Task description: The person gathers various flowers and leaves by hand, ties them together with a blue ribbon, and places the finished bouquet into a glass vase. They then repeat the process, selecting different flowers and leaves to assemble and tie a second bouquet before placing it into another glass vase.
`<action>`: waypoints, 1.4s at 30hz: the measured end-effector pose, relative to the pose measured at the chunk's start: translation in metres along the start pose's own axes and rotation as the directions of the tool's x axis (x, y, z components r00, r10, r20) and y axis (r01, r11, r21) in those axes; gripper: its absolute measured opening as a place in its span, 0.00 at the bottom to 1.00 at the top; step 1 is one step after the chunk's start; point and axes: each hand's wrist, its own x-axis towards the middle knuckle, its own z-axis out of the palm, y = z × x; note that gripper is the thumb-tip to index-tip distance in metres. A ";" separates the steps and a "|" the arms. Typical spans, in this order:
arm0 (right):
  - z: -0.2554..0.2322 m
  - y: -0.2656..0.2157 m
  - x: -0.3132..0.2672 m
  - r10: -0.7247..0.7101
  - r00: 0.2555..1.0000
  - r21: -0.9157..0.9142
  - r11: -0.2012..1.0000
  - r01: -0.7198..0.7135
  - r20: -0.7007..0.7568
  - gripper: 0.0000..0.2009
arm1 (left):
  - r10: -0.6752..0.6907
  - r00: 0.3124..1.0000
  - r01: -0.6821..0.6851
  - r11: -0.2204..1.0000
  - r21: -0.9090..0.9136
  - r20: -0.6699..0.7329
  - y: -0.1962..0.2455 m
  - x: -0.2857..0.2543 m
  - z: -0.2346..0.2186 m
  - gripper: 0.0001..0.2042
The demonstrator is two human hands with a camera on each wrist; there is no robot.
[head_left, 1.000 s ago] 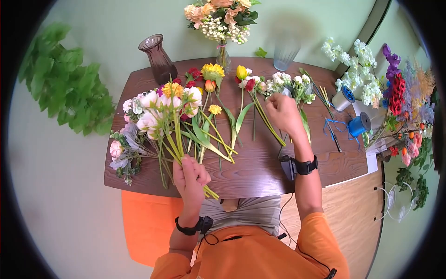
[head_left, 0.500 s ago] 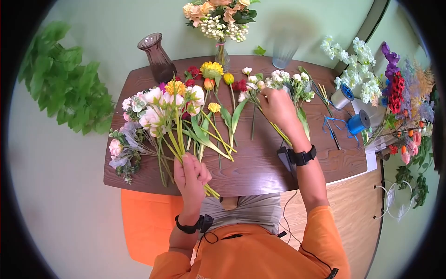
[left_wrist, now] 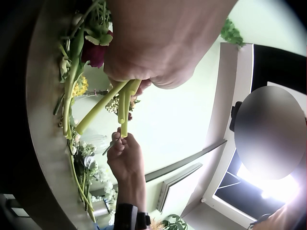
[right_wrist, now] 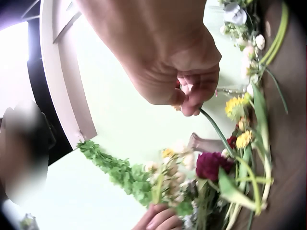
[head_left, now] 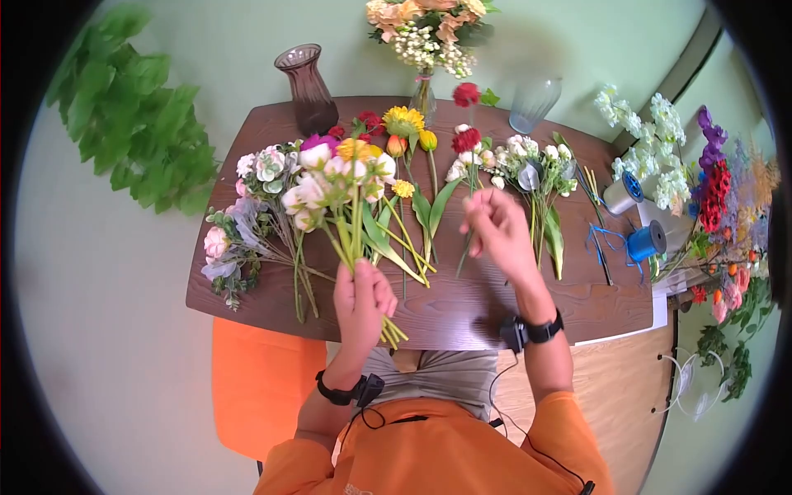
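Note:
My left hand (head_left: 363, 305) grips the thick green stems (left_wrist: 125, 100) of a bunch of white flowers (head_left: 318, 190) with a yellow-orange bloom (head_left: 353, 150) among them. The cut stem ends stick out below the fist. To the right, my right hand (head_left: 499, 231) pinches a thin dark green stem (right_wrist: 218, 129) between thumb and fingertips, raised over the table. At the top of that stem are red flowers (head_left: 466, 140). In the left wrist view the right hand (left_wrist: 125, 160) appears beyond the bunch's stem ends.
On the brown table (head_left: 445, 305) lie yellow tulips (head_left: 427, 142), a sunflower-like bloom (head_left: 403, 121) and white sprays (head_left: 528, 157). Behind stand a purple glass vase (head_left: 307, 91), a clear vase (head_left: 535, 106) and a peach bouquet (head_left: 425, 33). A blue ribbon spool (head_left: 647, 241) sits at right.
My right hand has drawn the red flowers out of the pile at centre right and brought them up and toward me. My left hand still grips the bunch, slightly further right in view.

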 end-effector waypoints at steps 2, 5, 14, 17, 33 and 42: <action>0.016 0.006 -0.019 -0.026 0.999 0.077 0.997 0.024 0.031 0.07 | 0.011 0.999 -0.012 0.999 0.044 0.031 -0.015 0.006 -0.002 0.13; 0.039 0.010 -0.041 -0.057 0.998 0.111 0.992 0.055 0.011 0.07 | 0.141 0.983 -0.164 0.960 0.228 0.114 -0.030 0.014 0.009 0.12; 0.061 0.021 -0.048 -0.169 0.986 -0.090 0.982 0.168 -0.008 0.07 | 0.172 0.972 -0.225 0.869 0.441 0.157 -0.021 0.005 0.030 0.09; 0.062 0.032 -0.044 -0.162 0.986 -0.042 0.986 0.164 0.039 0.05 | 0.062 0.990 -0.099 0.946 0.307 0.128 -0.035 0.004 0.019 0.09; 0.012 0.048 0.073 -0.291 0.952 -0.747 0.612 0.259 0.091 0.10 | 0.121 0.990 -0.118 0.992 0.041 -0.066 -0.001 -0.001 -0.012 0.12; 0.032 0.054 0.120 0.024 0.999 -0.952 0.302 -0.042 -0.036 0.18 | 0.123 0.991 -0.120 0.992 0.041 -0.058 0.005 -0.008 -0.012 0.12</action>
